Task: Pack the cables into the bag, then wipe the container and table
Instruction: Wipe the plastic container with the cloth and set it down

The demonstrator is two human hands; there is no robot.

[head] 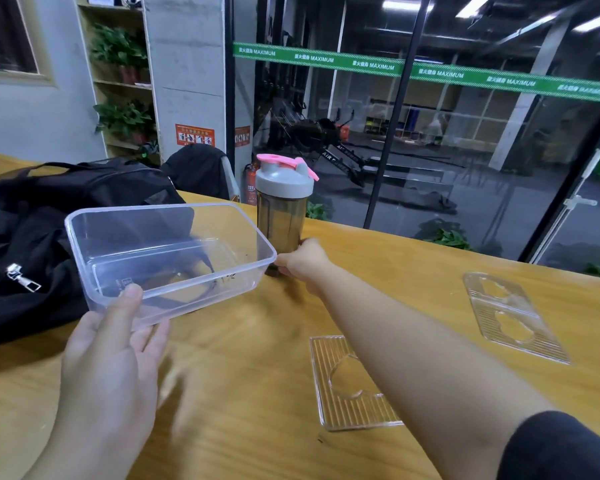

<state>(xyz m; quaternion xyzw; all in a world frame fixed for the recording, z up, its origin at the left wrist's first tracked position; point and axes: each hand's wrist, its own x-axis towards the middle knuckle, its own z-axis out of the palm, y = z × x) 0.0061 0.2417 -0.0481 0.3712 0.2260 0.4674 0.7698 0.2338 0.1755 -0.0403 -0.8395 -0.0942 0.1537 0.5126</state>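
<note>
My left hand grips the near rim of a clear plastic container, thumb over the edge, and holds it tilted above the wooden table. Nothing lies inside the container. A black bag with a silver zip pull sits on the table at the left, partly behind the container. My right hand reaches forward to the base of a shaker bottle with a grey and pink lid; its fingers wrap the bottle's foot. No cables or cloth are in sight.
Two clear ribbed plastic lids lie flat on the table, one under my right forearm and one at the far right. A glass wall runs behind the table's far edge. A black chair back stands beyond the bag.
</note>
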